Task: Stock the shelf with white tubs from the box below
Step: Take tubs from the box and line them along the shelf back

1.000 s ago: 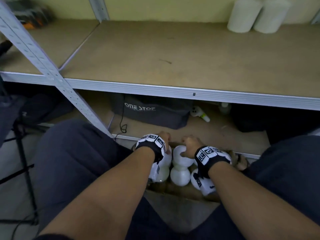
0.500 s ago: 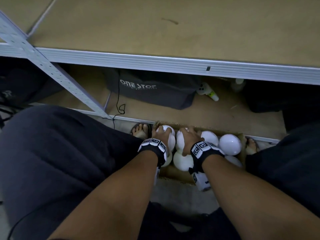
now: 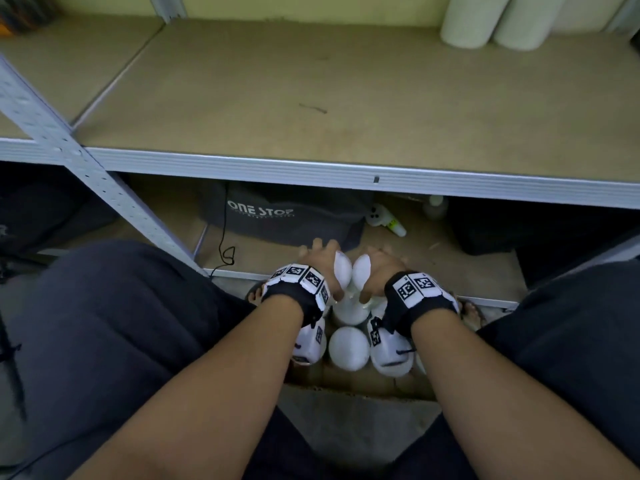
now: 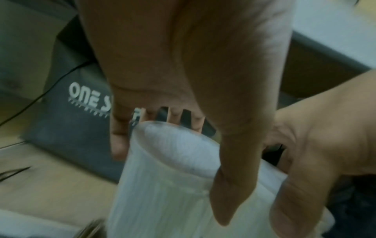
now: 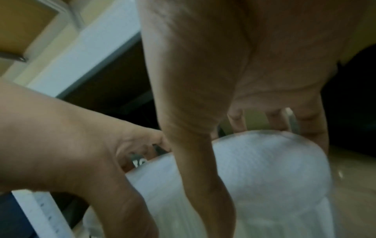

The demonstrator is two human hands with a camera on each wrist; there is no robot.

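Observation:
Each hand grips one white tub from above, side by side over the cardboard box point(image 3: 349, 384) between my knees. My left hand point(image 3: 320, 261) holds the left tub point(image 3: 341, 271), thumb down its near side and fingers over the far rim; that tub point(image 4: 162, 185) fills the left wrist view under my left hand point(image 4: 173, 153). My right hand point(image 3: 381, 266) holds the right tub point(image 3: 360, 273), seen close as a tub point(image 5: 264, 177) under my right hand point(image 5: 244, 145). More white tubs point(image 3: 348, 348) stand in the box below. Two tubs point(image 3: 467, 20) stand at the shelf's back right.
The wooden shelf board point(image 3: 329, 95) with its grey metal front rail point(image 3: 311, 171) lies above and ahead. A slanted metal upright point(image 3: 86, 174) crosses at left. A dark "ONE STOP" bag point(image 3: 277, 216), a cable point(image 3: 225, 244) and a small white bottle point(image 3: 384, 220) sit on the lower board.
Both hands have lifted out of the box, each bringing a tub up with it. The head view has tilted back up, showing the shelf and the two tubs at its back.

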